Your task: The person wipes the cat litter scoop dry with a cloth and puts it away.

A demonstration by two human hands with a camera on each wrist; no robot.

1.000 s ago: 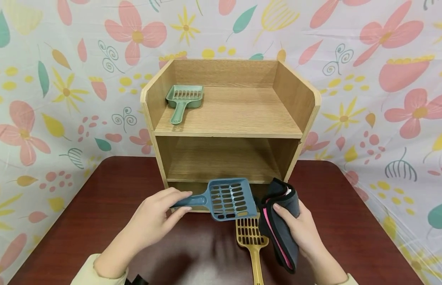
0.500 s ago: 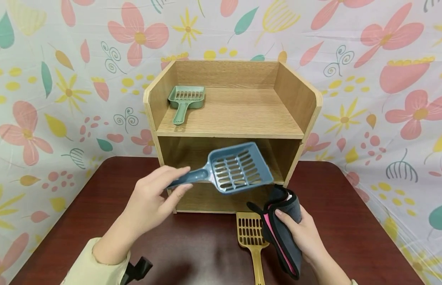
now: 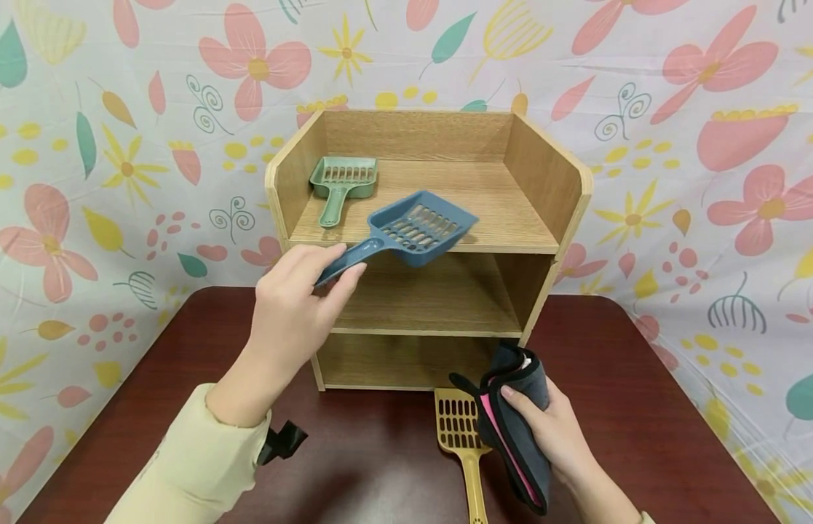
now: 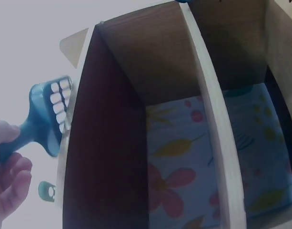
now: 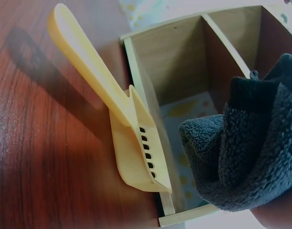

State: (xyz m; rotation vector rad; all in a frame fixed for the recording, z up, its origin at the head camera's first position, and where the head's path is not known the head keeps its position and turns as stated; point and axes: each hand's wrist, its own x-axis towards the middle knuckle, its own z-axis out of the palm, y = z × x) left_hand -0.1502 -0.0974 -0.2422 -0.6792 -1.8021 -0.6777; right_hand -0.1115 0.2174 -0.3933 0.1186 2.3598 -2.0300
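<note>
My left hand (image 3: 295, 309) pinches the handle of a blue slotted litter scoop (image 3: 419, 244). The scoop's head is at the front edge of the wooden shelf unit's top board, tilted; I cannot tell whether it touches the board. On that board, at the left, lies a green litter scoop (image 3: 336, 195). With my right hand (image 3: 558, 429) I grip a folded dark grey cloth (image 3: 520, 426) with black edging and a pink strip; it looks fluffy in the right wrist view. Beside the cloth, a yellow litter scoop (image 3: 470, 462) lies on the table, its head toward the shelf.
The three-tier wooden shelf unit (image 3: 439, 320) stands at the back of the dark red table (image 3: 642, 422), with raised sides around its top board. A flowered curtain (image 3: 707, 182) hangs behind. A black strap piece (image 3: 283, 442) sticks out from the left sleeve.
My left hand has lifted the blue scoop from low in front of the unit up to the top board. The right hand with the cloth has barely moved, and more of the yellow scoop shows.
</note>
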